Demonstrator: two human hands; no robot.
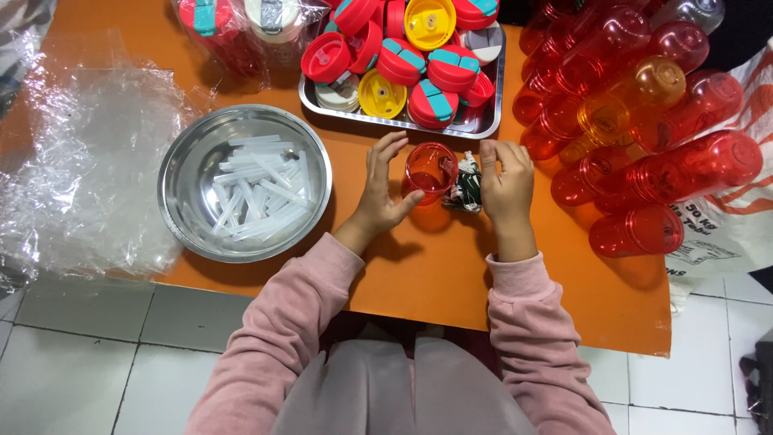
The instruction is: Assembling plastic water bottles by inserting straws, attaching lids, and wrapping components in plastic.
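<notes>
A red see-through bottle (431, 172) stands upright with its mouth open on the orange table (435, 274). My left hand (380, 192) curls around its left side, thumb against the lower wall. My right hand (507, 184) rests just right of the bottle, its fingers on a small bundle of black and white cords (465, 190) that lies against the bottle.
A steel tray (483, 121) of red, teal and yellow lids sits behind the bottle. A round steel bowl (181, 193) of clear plastic straws stands at the left. Red and orange bottles (644, 105) are piled at the right. Crumpled clear plastic (72, 161) covers the far left.
</notes>
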